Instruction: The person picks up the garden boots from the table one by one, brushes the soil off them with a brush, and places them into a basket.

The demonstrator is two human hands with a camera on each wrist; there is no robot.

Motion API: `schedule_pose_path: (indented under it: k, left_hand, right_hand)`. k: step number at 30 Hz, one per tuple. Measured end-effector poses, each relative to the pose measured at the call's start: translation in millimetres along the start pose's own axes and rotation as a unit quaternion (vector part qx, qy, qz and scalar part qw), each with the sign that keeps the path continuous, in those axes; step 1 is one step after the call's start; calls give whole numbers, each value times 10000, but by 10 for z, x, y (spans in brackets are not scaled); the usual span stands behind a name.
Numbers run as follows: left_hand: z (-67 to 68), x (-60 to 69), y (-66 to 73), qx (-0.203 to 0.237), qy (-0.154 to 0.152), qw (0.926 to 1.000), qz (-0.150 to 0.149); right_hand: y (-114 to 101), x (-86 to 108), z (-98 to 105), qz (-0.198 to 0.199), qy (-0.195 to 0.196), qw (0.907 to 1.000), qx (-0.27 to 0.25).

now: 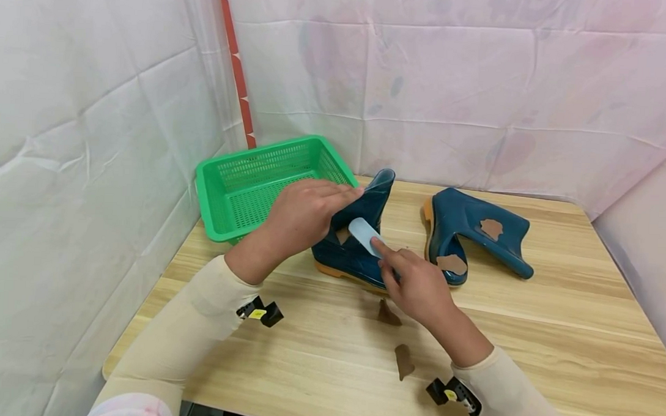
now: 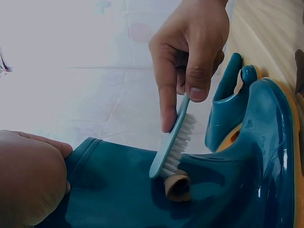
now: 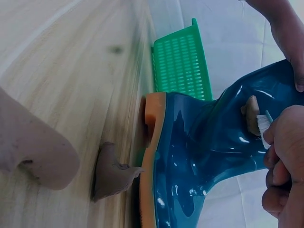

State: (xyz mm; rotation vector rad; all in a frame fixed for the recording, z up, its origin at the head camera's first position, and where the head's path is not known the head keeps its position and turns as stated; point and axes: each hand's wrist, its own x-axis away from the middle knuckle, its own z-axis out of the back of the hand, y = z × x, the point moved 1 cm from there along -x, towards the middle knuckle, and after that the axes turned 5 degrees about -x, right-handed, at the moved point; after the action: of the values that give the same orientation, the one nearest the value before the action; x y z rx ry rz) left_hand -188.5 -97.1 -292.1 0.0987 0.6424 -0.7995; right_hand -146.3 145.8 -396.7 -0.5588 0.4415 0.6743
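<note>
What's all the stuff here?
table: 1, tan, underneath
held boot: 1, blue and orange, middle
lying boot: 1, blue and orange, right
brush: 1, pale blue, at held boot
pieces: 5, brown, 2 on table, 2 on lying boot, 1 on held boot
basket: 1, green, back left
strip: 1, red, back corner
sheets: several, whitish, around
dark thing: unclear, black, below table
wrist cameras: 2, black, wrists
sleeves: 2, cream, arms
left hand: 1, bare, gripping held boot
right hand: 1, bare, holding brush

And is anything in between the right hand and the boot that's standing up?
Yes: the brush, which the right hand holds, and a curled brown piece on the boot's upper part, against the bristles. Nothing else visible is in the way.
</note>
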Motion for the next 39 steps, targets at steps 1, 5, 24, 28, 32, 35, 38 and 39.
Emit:
schedule_pose_path:
  k: [1,5,24,28,32,35,38,39]
  left_hand:
    - [1,0,0,2,-10,10000,5]
    - [8,0,2,-1,-26,10000,20]
    - [-2,-4,-7,12,86,10000,45]
    - [7,-3,-6,6,58,10000,57]
    - [10,-1,-8,30,108,9999,29]
    - [12,2,-10,60,157,9999,16]
    - [11,8,-12,57,183,9998,9]
    - [14,9,-11,55,184,9998,3]
  right_hand:
    - [4,11,1,-4,-31,10000,12]
    - [28,63,9,-26,-206,9997,85]
    - [-11,191,240,134,-379,9984,-394]
    - [9,241,185,-43,-960,9952,-205]
    - [23,268,149,-186,-1139,9932,-146]
    - [23,278,141,-373,-1397,9888,-383]
    - [7,287,123,-541,-2053,9752,-624]
    - [-1,291,112,-583,-2301,9689,-701]
